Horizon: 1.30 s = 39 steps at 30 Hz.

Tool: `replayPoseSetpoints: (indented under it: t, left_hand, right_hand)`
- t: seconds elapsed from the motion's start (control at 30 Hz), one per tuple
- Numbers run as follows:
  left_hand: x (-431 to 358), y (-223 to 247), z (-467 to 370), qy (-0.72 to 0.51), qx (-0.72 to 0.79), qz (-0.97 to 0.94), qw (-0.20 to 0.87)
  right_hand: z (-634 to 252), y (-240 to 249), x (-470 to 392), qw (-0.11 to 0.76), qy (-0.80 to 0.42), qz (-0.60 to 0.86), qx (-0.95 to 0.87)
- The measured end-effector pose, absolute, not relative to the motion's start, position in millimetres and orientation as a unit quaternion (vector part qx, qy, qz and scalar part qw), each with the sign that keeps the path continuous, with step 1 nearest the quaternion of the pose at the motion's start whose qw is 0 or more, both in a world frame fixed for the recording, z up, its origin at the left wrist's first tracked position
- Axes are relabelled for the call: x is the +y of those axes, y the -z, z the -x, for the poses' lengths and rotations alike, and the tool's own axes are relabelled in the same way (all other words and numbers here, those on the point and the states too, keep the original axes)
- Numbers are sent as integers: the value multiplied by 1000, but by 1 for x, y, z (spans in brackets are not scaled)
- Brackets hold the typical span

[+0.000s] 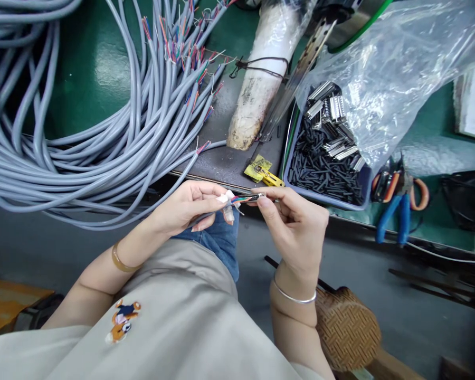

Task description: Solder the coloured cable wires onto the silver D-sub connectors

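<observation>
Near the bench's front edge, my left hand (pixel 192 207) is closed on the end of a grey cable, with white wrapping (pixel 228 207) at its fingertips. Thin coloured wires (pixel 241 199) run from that end toward my right hand (pixel 291 221). My right thumb and fingers pinch the far ends of the wires, where a small dark piece shows between the fingertips. A large bundle of grey cables (pixel 142 142) with stripped, coloured ends lies on the left of the bench. A yellow clip-like tool (pixel 269 177) rests just beyond my right hand.
A bin (pixel 328 199) holds black sleeves (pixel 324 163) and metal connectors (pixel 336 113), partly under a clear plastic bag (pixel 404 68). Pliers (pixel 399 206) lie right of it. A white wrapped roll (pixel 261 74) stands beyond my hands. A woven stool (pixel 348 330) is at lower right.
</observation>
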<state>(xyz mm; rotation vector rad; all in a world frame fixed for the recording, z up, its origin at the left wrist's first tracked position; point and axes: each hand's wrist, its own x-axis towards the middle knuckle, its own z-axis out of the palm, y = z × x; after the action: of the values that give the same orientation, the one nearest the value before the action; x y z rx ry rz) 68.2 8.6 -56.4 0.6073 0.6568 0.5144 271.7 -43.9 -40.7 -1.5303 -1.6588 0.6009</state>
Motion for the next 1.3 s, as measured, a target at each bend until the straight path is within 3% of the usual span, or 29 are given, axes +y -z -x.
replayPoseSetpoints:
  t: [0.27,0.53,0.73,0.83,1.03,1.3]
  left_hand:
    - [8,59,-70,-260,315,-297,863]
    - [5,60,-71,-272,337,-350,831]
    - [2,56,-74,-265,351,-422,793]
    - [2,54,-77,-267,358,-429,785]
    - [9,53,-79,-221,364,-461,779]
    - [12,62,-80,-243,337,-438,797]
  right_hand:
    - [-274,43,-48,392,-180,611,-663]
    - [-278,46,-47,426,-235,619,-616]
    - [-291,36,-37,344,-297,583,-674]
    - [-295,31,-36,326,-245,536,-739]
    - [-292,46,-45,349,-32,511,-785]
    - [-296,67,-52,394,15,510,-765]
